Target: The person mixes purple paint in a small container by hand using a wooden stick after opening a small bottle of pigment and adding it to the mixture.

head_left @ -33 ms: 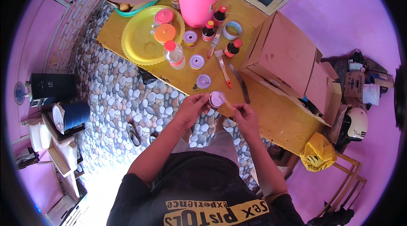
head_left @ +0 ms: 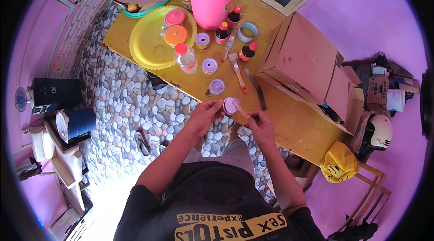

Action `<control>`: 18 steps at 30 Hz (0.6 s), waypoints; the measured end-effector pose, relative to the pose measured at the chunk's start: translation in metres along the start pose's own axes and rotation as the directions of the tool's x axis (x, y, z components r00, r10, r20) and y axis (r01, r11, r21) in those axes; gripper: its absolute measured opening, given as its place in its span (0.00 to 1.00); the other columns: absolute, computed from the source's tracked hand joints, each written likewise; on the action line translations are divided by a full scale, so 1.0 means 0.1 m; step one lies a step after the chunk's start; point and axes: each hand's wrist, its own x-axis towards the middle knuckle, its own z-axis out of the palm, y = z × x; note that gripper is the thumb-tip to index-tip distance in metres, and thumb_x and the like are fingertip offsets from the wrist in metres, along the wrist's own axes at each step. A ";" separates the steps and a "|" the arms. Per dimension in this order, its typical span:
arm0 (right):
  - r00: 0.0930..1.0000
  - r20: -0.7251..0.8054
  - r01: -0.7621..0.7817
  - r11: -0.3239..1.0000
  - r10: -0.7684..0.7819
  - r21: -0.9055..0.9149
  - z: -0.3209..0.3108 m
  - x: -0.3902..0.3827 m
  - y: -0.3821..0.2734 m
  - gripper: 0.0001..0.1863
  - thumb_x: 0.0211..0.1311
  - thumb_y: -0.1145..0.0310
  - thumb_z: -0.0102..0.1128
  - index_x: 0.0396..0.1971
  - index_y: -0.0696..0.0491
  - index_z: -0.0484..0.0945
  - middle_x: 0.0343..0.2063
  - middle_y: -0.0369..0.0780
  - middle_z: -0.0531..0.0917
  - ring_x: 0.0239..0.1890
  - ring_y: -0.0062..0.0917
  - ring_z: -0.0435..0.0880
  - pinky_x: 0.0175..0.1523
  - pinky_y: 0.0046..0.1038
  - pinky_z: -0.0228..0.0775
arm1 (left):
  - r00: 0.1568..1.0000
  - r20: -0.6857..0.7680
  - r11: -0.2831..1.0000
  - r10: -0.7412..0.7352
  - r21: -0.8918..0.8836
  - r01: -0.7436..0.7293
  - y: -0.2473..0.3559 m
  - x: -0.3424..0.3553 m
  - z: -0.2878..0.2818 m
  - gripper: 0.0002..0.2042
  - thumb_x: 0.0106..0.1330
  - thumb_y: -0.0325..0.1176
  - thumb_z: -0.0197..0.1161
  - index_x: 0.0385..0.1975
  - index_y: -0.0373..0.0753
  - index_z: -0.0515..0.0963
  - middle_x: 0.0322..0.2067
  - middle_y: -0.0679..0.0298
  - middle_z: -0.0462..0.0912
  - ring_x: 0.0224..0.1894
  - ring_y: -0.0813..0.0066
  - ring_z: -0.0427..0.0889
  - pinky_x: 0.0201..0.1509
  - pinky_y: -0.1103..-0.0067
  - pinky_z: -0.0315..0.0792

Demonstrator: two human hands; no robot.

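In front of me, a person in a black T-shirt [head_left: 212,196] has both hands close together at the near edge of a yellow-brown table [head_left: 294,135]. The left hand [head_left: 205,116] grips the side of a small can [head_left: 231,105] with a lilac top. The right hand [head_left: 261,123] pinches a thin, pale stick [head_left: 242,112] between thumb and fingers; the stick slants to the can's top, though I can't tell whether its tip dips inside.

Just beyond the can lies a lilac disc [head_left: 217,87], and past it stand two more lilac-topped cans, one [head_left: 209,66] behind the other [head_left: 202,41]. To their right are an orange-handled brush [head_left: 240,77], a second brush [head_left: 230,42], a dark strip [head_left: 259,89], three dark bottles, the nearest [head_left: 248,52] red-capped, and a tape roll [head_left: 240,33].

To the left, a clear, red-capped bottle [head_left: 186,61] stands beside a yellow tray [head_left: 141,37] bearing two lidded cups, pink [head_left: 174,17] and orange [head_left: 175,36]. A big pink jug [head_left: 210,8] rises at the back; a cardboard box [head_left: 300,58] fills the right side. The floor [head_left: 117,92] is pebble-patterned.
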 end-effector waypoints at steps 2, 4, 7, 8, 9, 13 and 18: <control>1.000 0.016 -0.001 0.999 0.002 -0.041 0.06 -0.04 -0.02 0.06 0.73 0.72 0.64 0.43 0.58 0.82 0.33 0.33 0.84 0.35 0.13 0.80 0.43 0.19 0.73 | 1.000 0.018 1.000 -0.006 -0.016 0.007 0.01 0.00 0.00 0.13 0.78 0.37 0.64 0.48 0.31 0.83 0.34 0.63 0.86 0.33 0.78 0.81 0.38 0.80 0.75; 0.997 0.082 -0.020 0.999 0.015 0.051 0.08 -0.09 -0.07 0.07 0.73 0.71 0.64 0.45 0.58 0.82 0.33 0.32 0.83 0.35 0.14 0.80 0.43 0.20 0.73 | 1.000 0.028 0.999 0.002 -0.041 -0.001 0.01 0.00 0.01 0.13 0.78 0.37 0.64 0.48 0.31 0.83 0.34 0.64 0.86 0.33 0.79 0.81 0.37 0.80 0.75; 0.999 -0.015 -0.042 0.980 0.046 0.195 0.09 -0.07 0.00 0.08 0.74 0.70 0.64 0.45 0.58 0.82 0.34 0.33 0.84 0.35 0.15 0.81 0.43 0.20 0.74 | 1.000 0.009 0.999 -0.005 -0.047 0.006 0.00 0.00 0.04 0.13 0.77 0.37 0.64 0.47 0.31 0.83 0.34 0.64 0.86 0.34 0.79 0.81 0.37 0.80 0.75; 0.999 -0.018 -0.042 0.980 0.046 0.196 0.08 -0.05 0.03 0.08 0.74 0.70 0.64 0.45 0.58 0.82 0.34 0.33 0.84 0.35 0.15 0.81 0.43 0.20 0.74 | 1.000 0.011 0.999 -0.006 -0.045 0.007 0.00 0.00 0.04 0.13 0.77 0.37 0.64 0.47 0.31 0.83 0.34 0.64 0.86 0.34 0.79 0.81 0.37 0.80 0.75; 0.999 -0.023 -0.029 0.987 0.033 0.160 0.06 -0.02 0.05 0.08 0.74 0.70 0.64 0.46 0.58 0.82 0.35 0.33 0.84 0.35 0.15 0.81 0.43 0.20 0.74 | 1.000 0.015 0.998 -0.011 -0.059 0.012 -0.01 0.00 0.05 0.13 0.77 0.37 0.64 0.47 0.31 0.83 0.34 0.64 0.86 0.34 0.79 0.81 0.37 0.80 0.75; 0.996 0.067 0.057 0.998 -0.058 0.015 0.04 -0.04 0.03 0.08 0.74 0.70 0.64 0.46 0.58 0.82 0.36 0.33 0.84 0.35 0.15 0.81 0.43 0.20 0.75 | 0.999 0.047 0.997 -0.020 -0.072 0.023 0.00 0.00 0.05 0.13 0.77 0.36 0.65 0.47 0.31 0.83 0.34 0.64 0.86 0.33 0.78 0.81 0.37 0.81 0.75; 0.999 0.029 0.010 0.996 -0.013 0.092 0.06 -0.04 -0.05 0.08 0.74 0.72 0.64 0.46 0.59 0.81 0.36 0.33 0.83 0.38 0.16 0.82 0.47 0.21 0.76 | 0.998 0.054 0.997 -0.021 -0.076 0.025 -0.01 0.00 0.04 0.13 0.77 0.36 0.64 0.47 0.30 0.82 0.34 0.63 0.86 0.33 0.78 0.81 0.37 0.81 0.75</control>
